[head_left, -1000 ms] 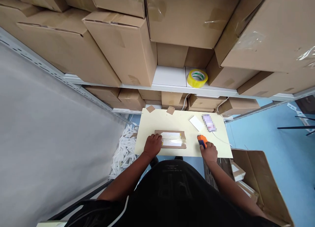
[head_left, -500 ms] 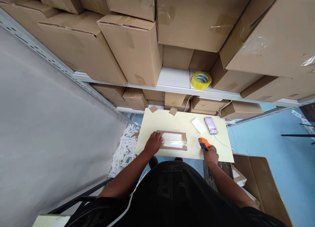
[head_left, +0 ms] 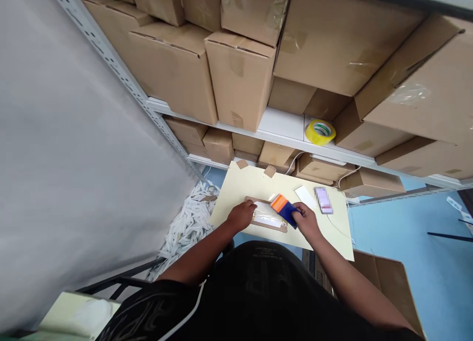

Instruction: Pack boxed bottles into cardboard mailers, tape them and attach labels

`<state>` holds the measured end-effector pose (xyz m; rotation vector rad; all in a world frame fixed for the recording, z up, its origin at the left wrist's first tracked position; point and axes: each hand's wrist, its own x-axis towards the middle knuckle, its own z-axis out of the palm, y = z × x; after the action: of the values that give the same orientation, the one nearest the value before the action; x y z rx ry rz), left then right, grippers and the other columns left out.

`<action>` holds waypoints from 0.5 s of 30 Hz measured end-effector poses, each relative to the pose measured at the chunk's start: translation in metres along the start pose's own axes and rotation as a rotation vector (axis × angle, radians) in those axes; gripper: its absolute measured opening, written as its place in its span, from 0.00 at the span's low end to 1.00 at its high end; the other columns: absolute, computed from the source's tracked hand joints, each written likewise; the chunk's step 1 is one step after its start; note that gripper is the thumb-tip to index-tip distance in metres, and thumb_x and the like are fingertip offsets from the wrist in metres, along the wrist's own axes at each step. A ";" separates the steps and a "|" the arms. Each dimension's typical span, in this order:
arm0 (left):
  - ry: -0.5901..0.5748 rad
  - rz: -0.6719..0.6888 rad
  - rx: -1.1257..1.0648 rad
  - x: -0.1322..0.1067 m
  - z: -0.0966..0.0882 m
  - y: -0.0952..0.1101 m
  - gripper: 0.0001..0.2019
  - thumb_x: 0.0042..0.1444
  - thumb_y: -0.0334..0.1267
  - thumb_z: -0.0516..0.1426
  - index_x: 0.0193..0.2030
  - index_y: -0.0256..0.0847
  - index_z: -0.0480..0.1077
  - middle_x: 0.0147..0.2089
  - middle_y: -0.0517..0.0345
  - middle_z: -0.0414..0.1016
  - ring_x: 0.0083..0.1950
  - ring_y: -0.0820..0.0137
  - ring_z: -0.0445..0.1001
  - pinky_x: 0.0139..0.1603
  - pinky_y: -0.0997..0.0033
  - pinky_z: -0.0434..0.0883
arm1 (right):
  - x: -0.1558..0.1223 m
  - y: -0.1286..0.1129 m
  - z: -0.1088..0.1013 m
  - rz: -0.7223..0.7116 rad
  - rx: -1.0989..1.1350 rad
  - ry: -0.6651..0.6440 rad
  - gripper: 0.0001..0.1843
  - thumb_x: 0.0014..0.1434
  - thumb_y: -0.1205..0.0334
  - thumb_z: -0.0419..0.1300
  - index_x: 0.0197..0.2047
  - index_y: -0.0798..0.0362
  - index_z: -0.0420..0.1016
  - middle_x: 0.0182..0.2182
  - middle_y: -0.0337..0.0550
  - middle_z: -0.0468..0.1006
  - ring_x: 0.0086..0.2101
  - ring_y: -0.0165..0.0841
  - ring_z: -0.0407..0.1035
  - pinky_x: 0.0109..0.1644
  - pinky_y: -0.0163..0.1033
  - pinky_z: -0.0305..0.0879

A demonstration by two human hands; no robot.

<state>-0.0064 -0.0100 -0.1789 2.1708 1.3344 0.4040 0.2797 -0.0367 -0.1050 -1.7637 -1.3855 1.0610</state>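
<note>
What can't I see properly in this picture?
In the head view:
Flat brown cardboard package: left end partly covered by the left hand.
Orange-and-blue handheld tool: blurred, partly covered by the right hand.
Pale purple phone-shaped rectangle: pixelated.
Brown cardboard box, lower right: cut off by bottom edge.

Package (head_left: 267, 216): brown cardboard, white paper (head_left: 263, 221) and clear tape (head_left: 272, 215) on top, flat on table (head_left: 231, 193) | Tape dispenser (head_left: 284, 210): orange and blue, tilted, held at package's right end
</note>
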 end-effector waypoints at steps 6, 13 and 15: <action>-0.049 -0.438 -0.938 0.004 -0.024 -0.009 0.24 0.70 0.51 0.44 0.54 0.39 0.75 0.50 0.49 0.81 0.42 0.63 0.80 0.30 0.69 0.73 | 0.028 -0.035 0.054 -0.127 -0.319 -0.084 0.10 0.54 0.55 0.55 0.34 0.47 0.76 0.24 0.35 0.76 0.27 0.35 0.69 0.31 0.36 0.60; 0.061 -0.550 -1.185 -0.002 -0.017 -0.004 0.16 0.56 0.50 0.63 0.40 0.37 0.76 0.36 0.55 0.79 0.34 0.70 0.76 0.34 0.72 0.73 | 0.027 -0.031 0.064 -0.217 -0.381 -0.110 0.11 0.56 0.56 0.53 0.35 0.47 0.76 0.26 0.36 0.77 0.29 0.36 0.70 0.34 0.37 0.63; 0.064 -0.557 -1.207 -0.004 -0.012 -0.002 0.14 0.55 0.47 0.64 0.38 0.37 0.75 0.34 0.57 0.78 0.32 0.72 0.74 0.36 0.72 0.73 | 0.026 -0.031 0.066 -0.232 -0.394 -0.110 0.11 0.57 0.56 0.53 0.36 0.47 0.76 0.27 0.37 0.78 0.30 0.36 0.71 0.35 0.37 0.63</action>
<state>-0.0157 -0.0088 -0.1698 0.7771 1.1691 0.7787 0.2105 -0.0035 -0.1145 -1.7720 -1.9201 0.8085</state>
